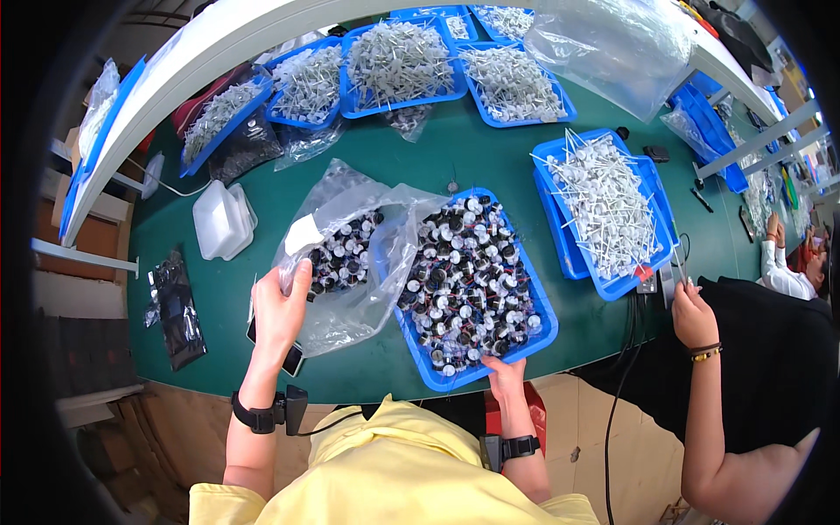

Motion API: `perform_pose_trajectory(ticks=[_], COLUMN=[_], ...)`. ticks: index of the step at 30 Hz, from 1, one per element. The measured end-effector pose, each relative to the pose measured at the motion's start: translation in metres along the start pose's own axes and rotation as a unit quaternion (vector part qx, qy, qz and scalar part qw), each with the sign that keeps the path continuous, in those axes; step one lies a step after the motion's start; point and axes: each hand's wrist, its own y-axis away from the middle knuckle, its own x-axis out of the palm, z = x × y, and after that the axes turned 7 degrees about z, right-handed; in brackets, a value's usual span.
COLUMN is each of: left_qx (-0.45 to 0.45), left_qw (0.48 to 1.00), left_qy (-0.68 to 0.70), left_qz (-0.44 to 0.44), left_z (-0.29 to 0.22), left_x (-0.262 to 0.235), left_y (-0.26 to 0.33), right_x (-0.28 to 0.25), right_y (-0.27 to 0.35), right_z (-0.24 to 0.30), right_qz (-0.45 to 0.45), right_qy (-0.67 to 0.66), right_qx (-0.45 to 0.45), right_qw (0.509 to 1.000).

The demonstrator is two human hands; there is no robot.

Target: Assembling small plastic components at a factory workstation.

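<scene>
My left hand (pixel 282 306) grips the near-left edge of a clear plastic bag (pixel 363 306), thumb on top and the other fingers partly hidden. Inside the bag lie small round black-and-silver parts (pixel 346 258) that look like little motors with thin wires. The bag's mouth reaches over the left side of a blue tray (pixel 544 328), heaped with more of these motor-like parts (pixel 468 280). At the tray's near rim, my right hand (pixel 505 378) holds on with its thumb above; its other fingers are mostly hidden beneath.
Stacked blue trays (pixel 560 223) of white stemmed parts stand at right, beside a co-worker's hand (pixel 694 317). Further trays (pixel 350 109) line the back beneath a white shelf frame. White plastic containers (pixel 223 220) and a dark packet (pixel 178 311) lie left. A black cable (pixel 612 402) hangs near the table edge.
</scene>
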Motion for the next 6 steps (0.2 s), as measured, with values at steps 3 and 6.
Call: perform_pose_trajectory(ticks=[3,6], left_qx=[0.061,0.086], left_qw=[0.997,0.992], left_qy=[0.010,0.073], left_qz=[-0.053,-0.049], left_z=[-0.005,-0.011], left_x=[0.000,-0.001], left_y=[-0.001,-0.002], right_x=[-0.004,-0.014], right_y=[0.001,-0.011], right_z=[0.001,0.009], right_qz=[0.022,0.134], right_qy=[-0.038,-0.069], right_qx=[0.012,-0.047], right_qw=[0.999,0.987])
